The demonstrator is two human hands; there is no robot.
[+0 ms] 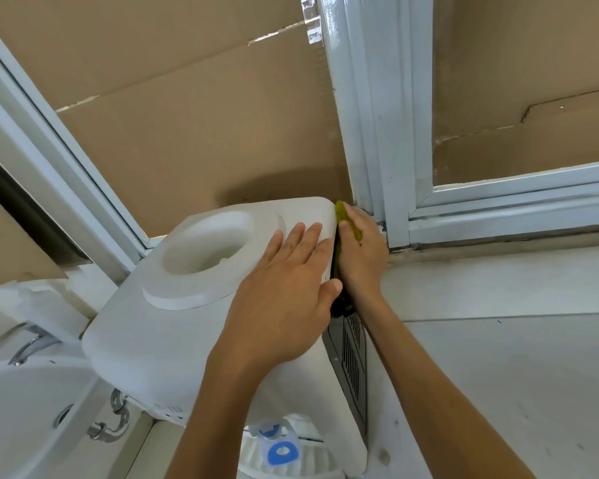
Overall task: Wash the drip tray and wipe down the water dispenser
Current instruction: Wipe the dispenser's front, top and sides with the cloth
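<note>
A white water dispenser [159, 333] stands below me, its round bottle well on top with no bottle in it. My left hand [284, 295] lies flat on the dispenser's top, fingers straight. My right hand [360, 254] presses a yellow-green sponge [343, 214] against the upper right side of the dispenser, near its back corner. Most of the sponge is hidden under my palm. A grey vent grille [351, 361] runs down that side below my hand. At the bottom front I see a blue tap [282, 452] above the white slotted drip tray [312, 459].
A white sink [25, 409] with a chrome faucet [32, 344] and drain pipe [113, 423] stands at the left. White window frames [388, 133] backed with cardboard rise behind the dispenser. Pale floor tiles [498, 357] stretch to the right.
</note>
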